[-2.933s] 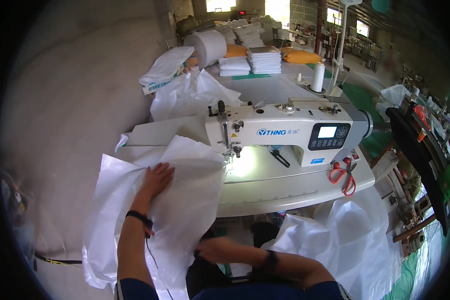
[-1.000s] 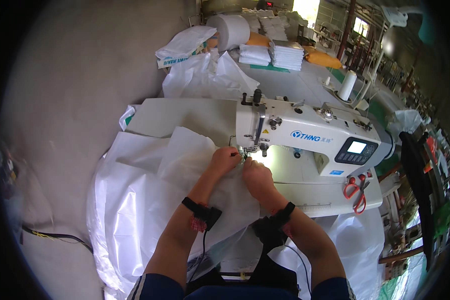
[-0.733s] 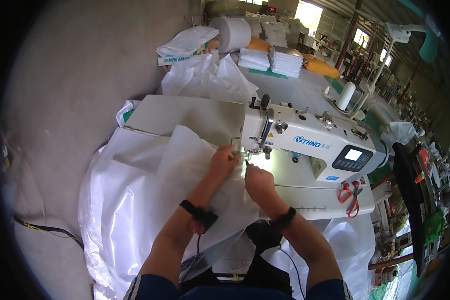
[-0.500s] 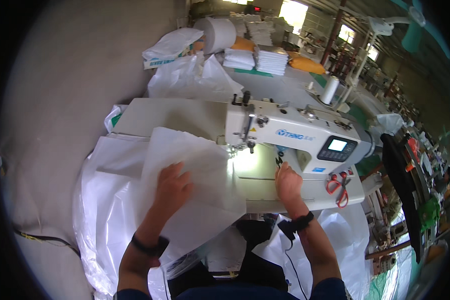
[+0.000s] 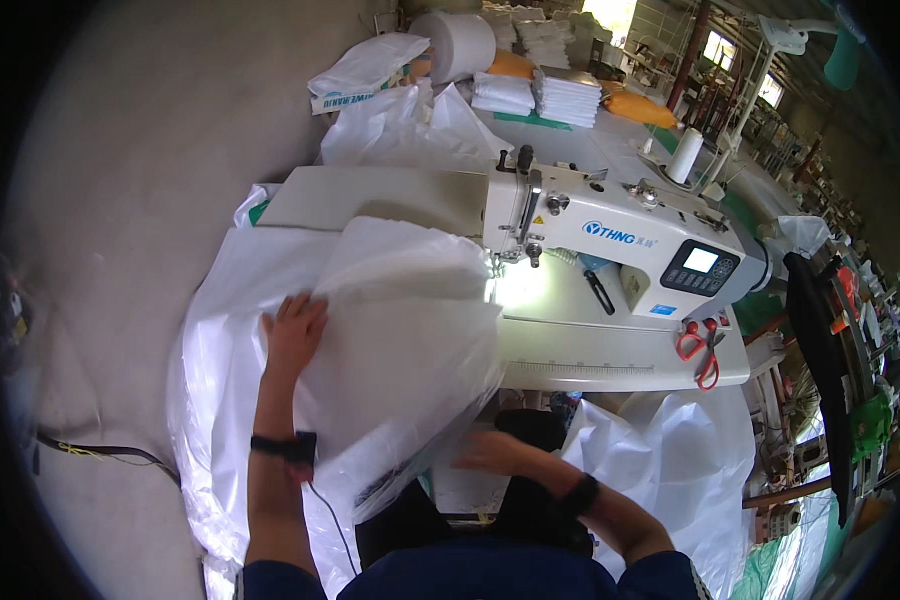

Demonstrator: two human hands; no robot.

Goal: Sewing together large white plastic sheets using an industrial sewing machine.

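Beside the white, long-armed sewing machine's (image 5: pixel 610 225) needle end, the glossy white plastic sheet (image 5: pixel 400 300) lies beneath my left hand (image 5: pixel 294 335), fingers spread, gripping nothing; my right hand (image 5: pixel 485 452) blurs, its hold unclear. Overhanging weight could drag the sheet askew.

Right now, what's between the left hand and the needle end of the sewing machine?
In the head view, white sheeting covers that stretch, from the left hand to the needle end of the sewing machine.
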